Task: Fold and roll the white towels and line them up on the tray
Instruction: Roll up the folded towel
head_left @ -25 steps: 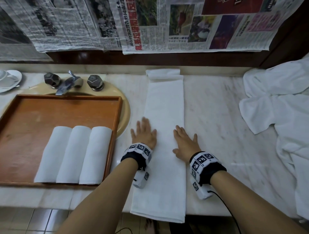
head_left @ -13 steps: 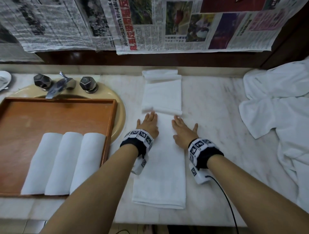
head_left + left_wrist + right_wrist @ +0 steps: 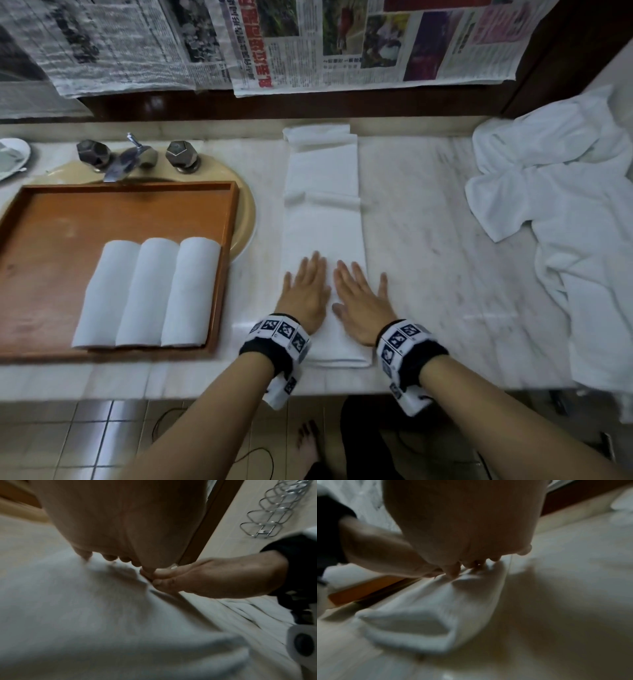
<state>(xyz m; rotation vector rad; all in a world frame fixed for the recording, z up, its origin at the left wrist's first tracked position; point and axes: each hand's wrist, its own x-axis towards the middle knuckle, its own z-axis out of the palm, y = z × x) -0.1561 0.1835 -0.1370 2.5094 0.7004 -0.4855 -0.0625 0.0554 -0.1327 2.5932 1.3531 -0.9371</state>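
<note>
Three rolled towels [image 3: 147, 291] already lie side by side on the tray [image 3: 41, 219]. A fourth, the folded towel [image 3: 323, 219], stretches as a long strip on the bench [image 3: 445, 240], not yet rolled; a loose towel pile [image 3: 565, 205] waits at the right. The left hand [image 3: 305, 291] and right hand [image 3: 363, 301] press flat on the strip's near end, each grip wide, fingers straight, holding nothing.
</note>
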